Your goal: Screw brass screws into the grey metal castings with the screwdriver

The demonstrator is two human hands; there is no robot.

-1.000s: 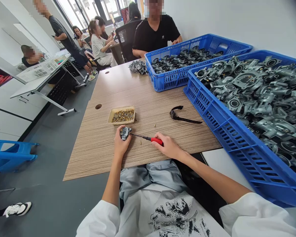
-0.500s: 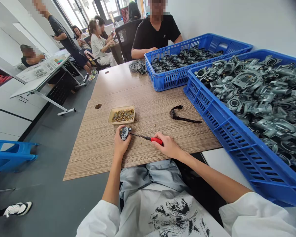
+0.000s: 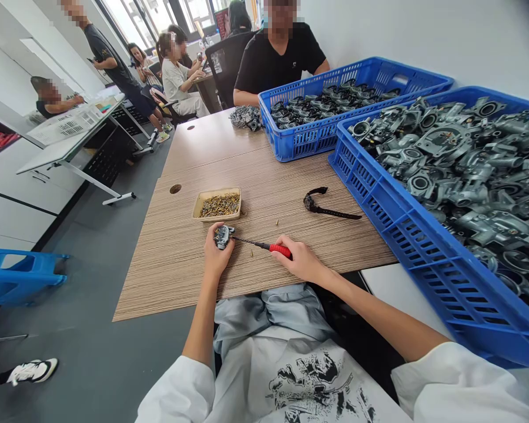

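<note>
My left hand [image 3: 215, 257] is closed around a small grey metal part [image 3: 223, 235] held on the wooden table [image 3: 180, 264]. My right hand [image 3: 300, 261] grips a screwdriver [image 3: 264, 246] by its red handle. The dark shaft points left and its tip meets the metal part. A shallow tan tray [image 3: 219, 205] of small brass screws stands just beyond the part. A few loose screws [image 3: 277, 222] lie on the table near the shaft.
A black strap [image 3: 324, 207] lies right of the tray. Two blue crates [image 3: 392, 217] [image 3: 308, 138] full of grey metal castings fill the right side. A person in black sits at the table's far end, with other people beyond. A blue stool [image 3: 17, 275] stands at left.
</note>
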